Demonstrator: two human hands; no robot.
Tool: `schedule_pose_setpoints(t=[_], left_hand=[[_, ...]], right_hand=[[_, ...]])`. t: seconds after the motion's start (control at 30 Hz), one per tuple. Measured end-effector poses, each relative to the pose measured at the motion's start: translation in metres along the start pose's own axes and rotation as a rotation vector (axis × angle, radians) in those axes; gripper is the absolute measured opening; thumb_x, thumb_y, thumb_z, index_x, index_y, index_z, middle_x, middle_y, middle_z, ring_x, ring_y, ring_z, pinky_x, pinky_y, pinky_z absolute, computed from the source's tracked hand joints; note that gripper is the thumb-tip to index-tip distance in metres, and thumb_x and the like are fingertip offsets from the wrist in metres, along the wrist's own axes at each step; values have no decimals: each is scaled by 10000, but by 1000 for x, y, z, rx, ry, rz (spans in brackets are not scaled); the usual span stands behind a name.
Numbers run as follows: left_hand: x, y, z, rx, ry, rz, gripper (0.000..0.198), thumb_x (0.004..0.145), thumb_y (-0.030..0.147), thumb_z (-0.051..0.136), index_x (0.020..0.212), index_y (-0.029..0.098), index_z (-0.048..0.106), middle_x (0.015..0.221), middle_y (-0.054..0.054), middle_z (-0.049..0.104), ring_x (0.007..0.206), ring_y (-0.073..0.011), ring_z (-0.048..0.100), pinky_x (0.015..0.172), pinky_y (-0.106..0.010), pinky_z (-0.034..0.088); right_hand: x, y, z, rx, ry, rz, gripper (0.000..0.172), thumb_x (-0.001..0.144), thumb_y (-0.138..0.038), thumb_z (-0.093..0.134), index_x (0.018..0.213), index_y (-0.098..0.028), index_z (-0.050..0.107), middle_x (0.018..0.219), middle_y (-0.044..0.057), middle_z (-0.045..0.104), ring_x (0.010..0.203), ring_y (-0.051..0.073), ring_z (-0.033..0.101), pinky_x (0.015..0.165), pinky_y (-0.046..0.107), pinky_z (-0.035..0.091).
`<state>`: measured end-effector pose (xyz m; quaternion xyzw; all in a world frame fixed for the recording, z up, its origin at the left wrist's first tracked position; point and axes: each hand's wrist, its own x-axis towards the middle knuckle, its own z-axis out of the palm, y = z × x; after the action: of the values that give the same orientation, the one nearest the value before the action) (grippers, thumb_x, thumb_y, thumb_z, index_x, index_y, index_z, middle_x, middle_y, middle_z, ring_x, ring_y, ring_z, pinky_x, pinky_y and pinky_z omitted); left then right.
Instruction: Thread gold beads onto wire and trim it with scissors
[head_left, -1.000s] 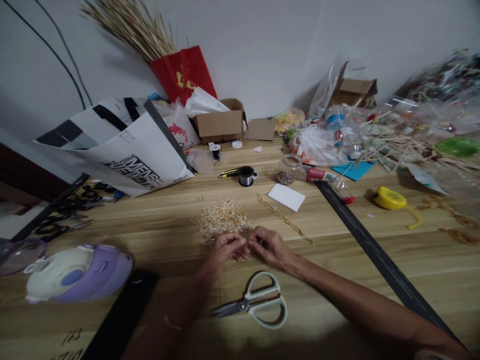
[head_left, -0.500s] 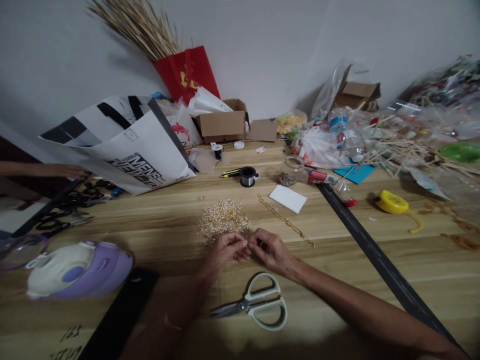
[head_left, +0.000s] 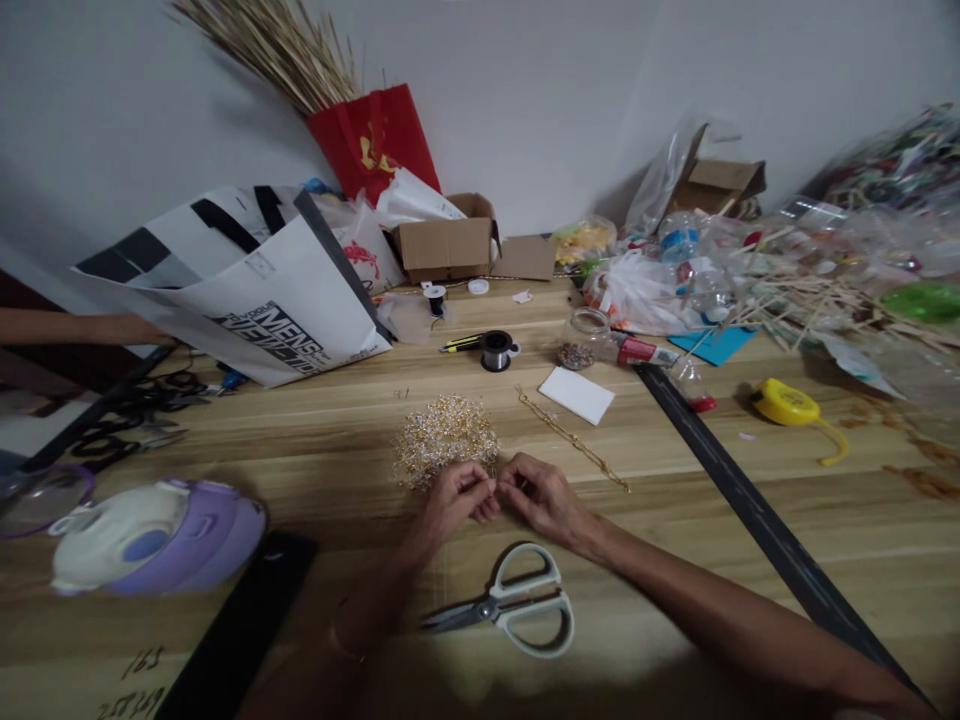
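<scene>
Rounded cream-and-purple plastic bottle [head_left: 157, 540], at left on wood-grain table [head_left: 337, 440]. Ring-like gold-and-clear beaded bundle [head_left: 435, 430], just beyond left hand [head_left: 459, 494]; fingertips pinched, contents too small to tell. White-handled metal scissors [head_left: 491, 607], nearer the wearer. Right hand [head_left: 546, 497], likewise pinched, near left fingertips. Slender gold-coloured chain [head_left: 574, 441], beyond it.

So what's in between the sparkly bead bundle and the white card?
In the head view, a thin gold strand lies between the bead bundle and the white card.
</scene>
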<state>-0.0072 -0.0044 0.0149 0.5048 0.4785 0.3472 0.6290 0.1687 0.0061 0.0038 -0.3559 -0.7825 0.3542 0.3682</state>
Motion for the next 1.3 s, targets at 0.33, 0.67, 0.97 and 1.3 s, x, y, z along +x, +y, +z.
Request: schedule_pose_setpoints(t=[0.33, 0.67, 0.97, 1.3], left_hand=[[-1, 2, 3, -118, 14, -95, 300, 654, 401, 687, 629, 134, 553, 565, 14, 584, 502, -89, 532, 519, -214, 426], [1, -2, 0, -146, 44, -135, 339, 579, 423, 745, 597, 108, 622, 539, -2, 581, 507, -97, 526, 537, -225, 426], [0, -3, -1, -148, 19, -126, 344, 597, 426, 741, 626, 96, 645, 572, -14, 609, 552, -107, 552, 564, -216, 432], [2, -6, -2, -131, 36, -130, 345, 597, 431, 746, 648, 105, 644, 576, -12, 620, 566, -119, 571, 575, -224, 439]], right_hand=[[1, -2, 3, 131, -12, 134, 178, 863, -263, 511, 719, -161, 526, 618, -12, 503, 556, 105, 442, 508, 206, 344], [-2, -3, 5, 95, -12, 80, 150, 876, -234, 502, 744, -167, 528, 636, -10, 510, 563, 106, 454, 510, 204, 352], [-7, -1, 2, -174, -98, -177, 119, 937, -184, 440, 876, -177, 542, 807, 42, 583, 714, 135, 554, 652, 231, 430], [-9, 0, -1, -469, -131, -318, 163, 962, -222, 398, 909, -172, 544, 824, 54, 599, 692, 144, 553, 595, 242, 387]])
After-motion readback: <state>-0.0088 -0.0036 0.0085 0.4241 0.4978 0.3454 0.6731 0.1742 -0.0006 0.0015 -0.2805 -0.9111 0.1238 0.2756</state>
